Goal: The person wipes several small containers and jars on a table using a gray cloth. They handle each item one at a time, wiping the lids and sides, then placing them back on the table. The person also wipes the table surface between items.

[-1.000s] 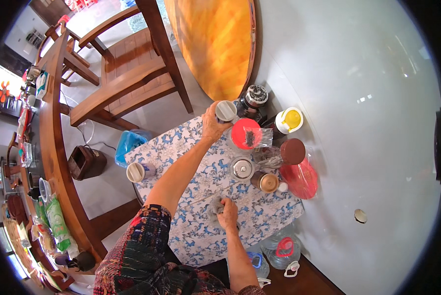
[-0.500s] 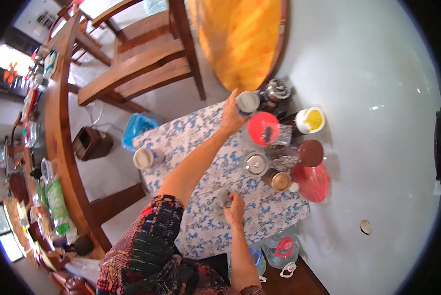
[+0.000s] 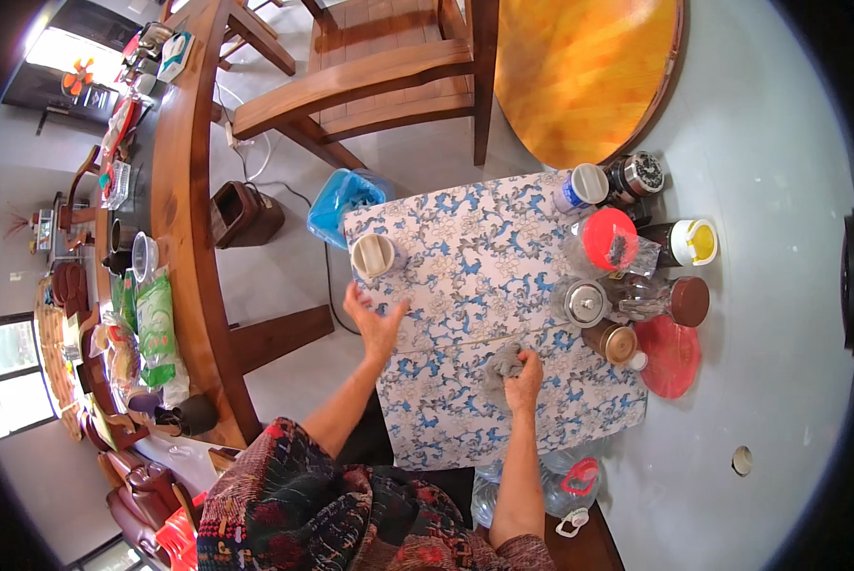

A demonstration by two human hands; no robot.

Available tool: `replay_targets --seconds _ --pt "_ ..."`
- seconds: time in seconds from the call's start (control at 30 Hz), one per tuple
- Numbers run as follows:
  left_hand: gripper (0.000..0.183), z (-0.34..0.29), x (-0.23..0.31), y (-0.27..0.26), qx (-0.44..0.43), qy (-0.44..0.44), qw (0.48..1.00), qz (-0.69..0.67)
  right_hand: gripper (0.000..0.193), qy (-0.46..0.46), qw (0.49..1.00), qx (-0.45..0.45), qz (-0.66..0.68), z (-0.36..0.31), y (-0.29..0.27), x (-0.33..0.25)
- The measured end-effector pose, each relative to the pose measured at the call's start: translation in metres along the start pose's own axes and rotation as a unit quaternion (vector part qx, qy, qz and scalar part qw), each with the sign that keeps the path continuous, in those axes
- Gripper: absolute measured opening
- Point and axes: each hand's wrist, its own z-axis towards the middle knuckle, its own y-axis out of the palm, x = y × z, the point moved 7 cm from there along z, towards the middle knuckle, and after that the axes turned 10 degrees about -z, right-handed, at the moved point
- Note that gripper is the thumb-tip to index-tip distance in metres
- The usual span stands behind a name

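My right hand (image 3: 524, 384) grips a crumpled grey cloth (image 3: 499, 378) against the flower-patterned tablecloth (image 3: 446, 285). Just short of a white-lidded jar (image 3: 373, 256) at the table's left edge, my left hand (image 3: 377, 324) hangs with its thumb and fingers spread, empty and apart from the jar. A second white-lidded jar (image 3: 587, 185) stands at the far right corner. Beside it, down the right side, are a red-lidded jar (image 3: 608, 240), a clear jar with a metal lid (image 3: 582, 302) and a jar with a copper-coloured lid (image 3: 612, 344).
Against the wall stand a dark jar with a speckled lid (image 3: 639, 175), a yellow-and-white-capped jar (image 3: 691, 243) and a brown-lidded jar (image 3: 687, 302). A blue bin (image 3: 332, 214) sits past the left edge. Large water bottles (image 3: 569, 485) stand below, and a wooden chair (image 3: 379, 86) lies beyond.
My left hand has let go of the white-lidded jar at the far right corner and come back left, near the other one. My right hand keeps the cloth. The view has shifted left.
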Motion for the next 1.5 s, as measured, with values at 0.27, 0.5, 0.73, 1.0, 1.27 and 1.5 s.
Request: replay_targets --seconds 0.27,0.5,0.73,1.0,1.27,1.5 --pt "0.077 0.079 0.002 0.034 -0.161 0.039 0.981 -0.097 0.036 0.028 0.999 -0.020 0.009 0.000 -0.002 -0.007" --pt "0.075 0.007 0.112 0.009 -0.231 0.081 0.963 -0.117 0.045 0.093 0.937 0.089 0.324 -0.026 -0.059 -0.078" --pt "0.079 -0.066 0.194 -0.034 -0.362 0.132 0.899 -0.206 0.045 -0.169 0.926 0.161 0.296 -0.119 -0.170 -0.257" --pt "0.063 -0.107 0.254 -0.089 -0.359 0.338 0.865 -0.089 0.033 -0.261 0.934 0.211 0.123 -0.179 -0.196 -0.308" --pt "0.065 -0.110 0.274 -0.121 -0.321 0.330 0.886 -0.044 0.032 -0.250 0.935 0.246 0.056 -0.179 -0.204 -0.324" --pt "0.052 -0.099 0.278 -0.141 -0.278 0.389 0.878 0.007 0.044 -0.256 0.940 0.183 0.133 -0.214 -0.179 -0.310"
